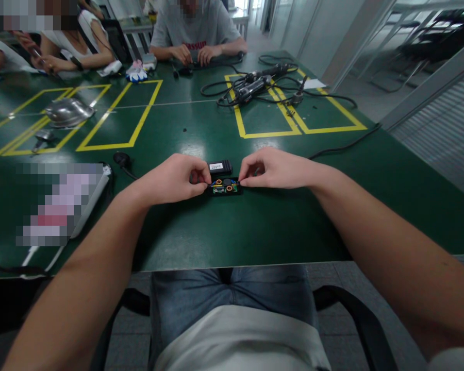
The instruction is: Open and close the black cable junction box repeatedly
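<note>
pale shirt (pixel 239 340) and blue jeans (pixel 232 288) show below the near edge of the green table (pixel 224 232). toward the near left corner lies a white-sided device (pixel 89 206); farther back, a shiny metal part (pixel 67 112). a black plug (pixel 121 158) comes next. the left hand (pixel 174 178) pinches the left end of an open black case (pixel 225 194) holding a circuit board (pixel 219 189), off the near edge's middle. just beyond it sits a labelled black cover (pixel 226 167). the right hand (pixel 272 167) pinches the case's right end. black cables (pixel 251 90) bunch near the far right corner.
</note>
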Action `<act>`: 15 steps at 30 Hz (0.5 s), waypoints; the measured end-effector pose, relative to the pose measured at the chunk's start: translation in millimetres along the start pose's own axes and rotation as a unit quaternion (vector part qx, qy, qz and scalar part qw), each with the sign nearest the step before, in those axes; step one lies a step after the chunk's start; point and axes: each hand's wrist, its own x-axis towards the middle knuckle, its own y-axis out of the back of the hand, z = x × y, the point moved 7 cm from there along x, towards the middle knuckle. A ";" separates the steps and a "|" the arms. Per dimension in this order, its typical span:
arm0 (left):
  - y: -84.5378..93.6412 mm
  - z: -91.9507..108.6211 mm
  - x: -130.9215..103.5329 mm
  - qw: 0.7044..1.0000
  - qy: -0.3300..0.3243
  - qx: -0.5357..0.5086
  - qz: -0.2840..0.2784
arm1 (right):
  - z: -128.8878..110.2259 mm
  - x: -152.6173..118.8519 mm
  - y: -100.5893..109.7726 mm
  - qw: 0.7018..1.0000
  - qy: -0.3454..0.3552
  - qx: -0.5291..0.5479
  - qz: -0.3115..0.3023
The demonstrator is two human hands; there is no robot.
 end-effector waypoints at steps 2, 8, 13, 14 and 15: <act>1.8 0.6 -0.1 1.000 -0.010 0.003 0.011 | 0.2 0.5 0.0 1.000 0.004 -0.004 0.007; 2.0 -0.1 1.7 1.000 -0.011 -0.001 0.023 | -0.5 1.1 1.0 0.999 0.018 -0.014 0.027; -1.0 1.2 3.4 1.000 0.003 -0.004 0.022 | -6.2 0.9 -2.3 0.999 0.030 -0.034 0.024; -1.0 1.9 3.4 1.000 0.005 -0.003 0.024 | -7.4 1.1 -2.6 0.998 0.031 -0.043 0.026; -1.1 2.6 3.4 1.000 0.008 0.000 0.024 | -8.5 1.3 -2.8 0.998 0.032 -0.051 0.027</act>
